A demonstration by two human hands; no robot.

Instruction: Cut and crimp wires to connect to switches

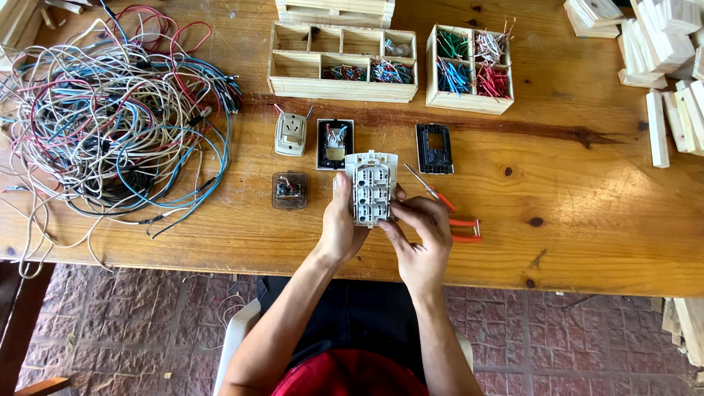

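My left hand (340, 224) grips a white switch module (370, 188) from its left side, holding it upright over the wooden table (572, 191), back face toward me. My right hand (419, 236) pinches the module's lower right edge with its fingertips. Just right of my hands lie a small red-handled screwdriver (431, 190) and orange-handled pliers (463, 229). Beyond the module sit a beige wall socket (290, 134), an open black switch box (335, 144), a black frame plate (433, 148) and a small clear-cased part (290, 190).
A large tangle of coloured wires (110, 110) covers the table's left. Two wooden compartment boxes (342, 62) (470, 68) with cut wire pieces stand at the back. Stacked wooden blocks (660, 51) fill the right rear. Brick floor lies below the table edge.
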